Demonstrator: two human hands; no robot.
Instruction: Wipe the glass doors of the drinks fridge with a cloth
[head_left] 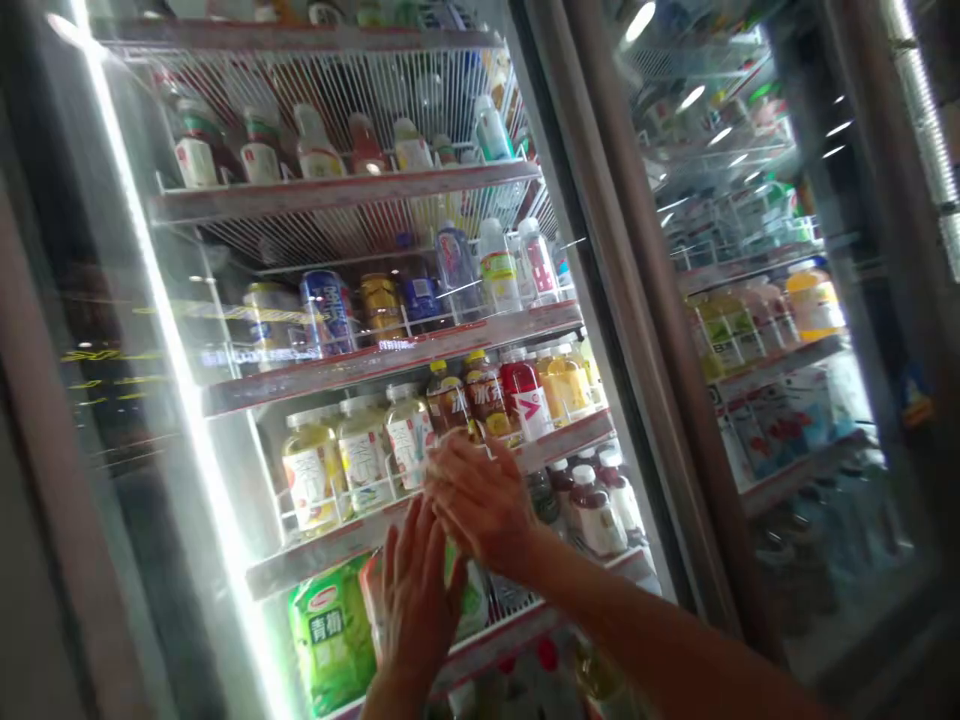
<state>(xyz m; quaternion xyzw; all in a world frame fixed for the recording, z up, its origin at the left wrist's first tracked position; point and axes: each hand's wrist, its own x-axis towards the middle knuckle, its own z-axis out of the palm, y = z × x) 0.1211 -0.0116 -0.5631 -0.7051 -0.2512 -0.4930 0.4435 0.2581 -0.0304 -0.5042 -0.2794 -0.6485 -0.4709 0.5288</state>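
In front of the glass door of a lit drinks fridge, my left hand (420,585) is raised with fingers stretched upward and nothing visible in it. My right hand (484,500) reaches in from the lower right, its fingers extended and pointing left, close to the left fingertips. Whether the palms touch the glass I cannot tell. Behind the hands runs a shelf edge (330,545) with pale yellow bottled drinks (311,475), dark bottles with yellow caps (450,400) and a red bottle (525,395). A green bag (334,640) lies on the shelf below.
Higher shelves hold cans (328,310) and more bottles (491,130). A bright light strip (176,340) runs down the left side. To the right stands a metal door frame (637,300), then a second fridge section with bottles (814,300). Reflections cross the glass.
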